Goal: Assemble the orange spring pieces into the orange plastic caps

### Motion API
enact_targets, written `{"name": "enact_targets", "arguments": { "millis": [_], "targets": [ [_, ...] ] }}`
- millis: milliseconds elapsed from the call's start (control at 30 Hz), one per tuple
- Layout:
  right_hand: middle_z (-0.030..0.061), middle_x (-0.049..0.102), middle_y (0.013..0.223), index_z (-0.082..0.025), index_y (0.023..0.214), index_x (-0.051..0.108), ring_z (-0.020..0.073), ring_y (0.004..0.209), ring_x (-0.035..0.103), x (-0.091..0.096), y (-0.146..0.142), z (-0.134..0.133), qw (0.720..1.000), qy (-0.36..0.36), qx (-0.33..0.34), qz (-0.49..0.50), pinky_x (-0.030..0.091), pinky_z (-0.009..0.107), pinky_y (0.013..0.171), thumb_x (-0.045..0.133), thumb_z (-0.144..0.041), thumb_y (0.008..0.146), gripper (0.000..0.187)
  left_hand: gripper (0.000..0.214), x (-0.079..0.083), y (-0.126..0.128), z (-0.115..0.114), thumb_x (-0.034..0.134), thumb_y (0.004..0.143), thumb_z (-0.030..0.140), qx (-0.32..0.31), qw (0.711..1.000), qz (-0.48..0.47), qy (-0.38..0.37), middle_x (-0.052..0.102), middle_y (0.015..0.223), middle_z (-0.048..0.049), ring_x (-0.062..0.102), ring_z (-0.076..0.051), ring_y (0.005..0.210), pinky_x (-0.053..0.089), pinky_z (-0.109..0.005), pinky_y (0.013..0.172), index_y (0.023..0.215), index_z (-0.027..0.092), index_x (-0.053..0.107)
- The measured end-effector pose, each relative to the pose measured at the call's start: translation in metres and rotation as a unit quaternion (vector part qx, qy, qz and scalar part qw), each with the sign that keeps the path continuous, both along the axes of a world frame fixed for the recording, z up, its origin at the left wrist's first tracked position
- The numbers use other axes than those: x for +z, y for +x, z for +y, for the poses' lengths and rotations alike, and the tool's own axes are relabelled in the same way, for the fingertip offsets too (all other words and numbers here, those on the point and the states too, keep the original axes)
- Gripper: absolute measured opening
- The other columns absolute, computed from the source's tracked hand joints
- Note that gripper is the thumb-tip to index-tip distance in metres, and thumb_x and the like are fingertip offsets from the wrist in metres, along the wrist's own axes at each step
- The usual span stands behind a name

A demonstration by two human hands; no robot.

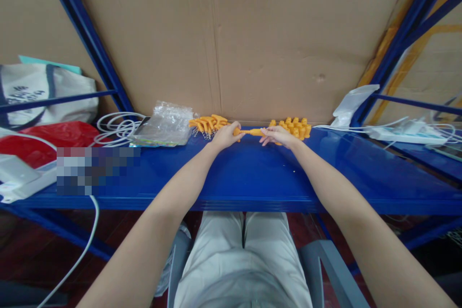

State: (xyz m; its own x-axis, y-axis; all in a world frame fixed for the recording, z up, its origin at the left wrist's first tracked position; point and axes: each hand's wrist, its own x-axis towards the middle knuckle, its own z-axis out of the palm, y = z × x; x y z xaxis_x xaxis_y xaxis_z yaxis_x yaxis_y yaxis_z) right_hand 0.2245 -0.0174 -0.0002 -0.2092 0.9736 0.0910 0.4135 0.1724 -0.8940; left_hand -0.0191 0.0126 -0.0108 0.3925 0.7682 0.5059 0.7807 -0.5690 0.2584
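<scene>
We hold a slim orange plastic rod lying left-to-right at the frame's centre, over the blue metal shelf; our left hand clenches its left end, our right hand pinches the right.

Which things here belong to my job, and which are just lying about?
In use: orange piece held by left hand and right hand; orange pile on left; orange pile on right.
Lying about: clear plastic bag; coiled white cable; tote bag; power strip.

The blue shelf bears two heaps of orange parts, a clear bag and coiled white cable.
</scene>
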Motion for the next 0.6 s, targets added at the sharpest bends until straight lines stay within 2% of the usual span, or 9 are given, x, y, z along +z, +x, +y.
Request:
{"name": "enact_targets", "arguments": {
  "millis": [133, 233, 367, 500, 600],
  "targets": [
    [0.0128, 0.074, 0.067, -0.014, 0.084, 0.070, 0.0181, 0.062, 0.073, 0.000, -0.005, 0.000, 0.999, -0.047, -0.012, 0.021, 0.057, 0.026, 0.061, 0.047, -0.055, 0.105, 0.051, 0.022, 0.004, 0.004, -0.005, 0.065, 0.094, 0.034, 0.014, 1.000, 0.010, 0.009, 0.077, 0.092, -0.0059, 0.072, -0.024, 0.089, 0.050, -0.031, 0.078, 0.111, 0.021, 0.062],
    [0.0082, 0.067, 0.053, -0.016, 0.085, 0.068, 0.0184, 0.052, 0.068, 0.001, -0.010, -0.001, 0.996, -0.080, -0.021, 0.044, 0.057, 0.028, 0.057, 0.039, -0.053, 0.107, 0.052, 0.023, 0.006, 0.005, -0.007, 0.066, 0.093, 0.034, 0.018, 1.000, 0.010, 0.019, 0.076, 0.094, -0.0065, 0.071, -0.024, 0.090, 0.049, -0.030, 0.078, 0.111, 0.020, 0.062],
    [0.0072, 0.066, 0.051, -0.017, 0.083, 0.064, 0.0168, 0.046, 0.065, 0.002, -0.013, -0.003, 0.996, -0.080, -0.020, 0.044, 0.055, 0.025, 0.052, 0.038, -0.051, 0.108, 0.050, 0.021, 0.005, 0.004, -0.006, 0.066, 0.094, 0.034, 0.008, 1.000, 0.003, 0.016, 0.075, 0.089, -0.0046, 0.070, -0.023, 0.086, 0.048, -0.029, 0.075, 0.109, 0.021, 0.062],
    [0.0071, 0.066, 0.051, -0.017, 0.089, 0.065, 0.0189, 0.047, 0.066, 0.000, -0.012, -0.001, 0.997, -0.072, -0.020, 0.033, 0.057, 0.028, 0.054, 0.039, -0.057, 0.106, 0.051, 0.020, 0.004, 0.002, -0.003, 0.064, 0.094, 0.036, -0.012, 1.000, -0.005, 0.008, 0.074, 0.083, -0.0016, 0.070, -0.021, 0.082, 0.048, -0.028, 0.074, 0.108, 0.023, 0.061],
    [0.0070, 0.066, 0.052, -0.016, 0.090, 0.066, 0.0180, 0.047, 0.066, -0.001, -0.011, 0.000, 0.997, -0.070, -0.024, 0.033, 0.057, 0.027, 0.055, 0.039, -0.057, 0.106, 0.051, 0.020, 0.003, 0.002, -0.003, 0.064, 0.093, 0.036, -0.006, 1.000, -0.004, 0.016, 0.075, 0.085, -0.0027, 0.070, -0.022, 0.084, 0.048, -0.029, 0.074, 0.108, 0.023, 0.061]
  ]
}}
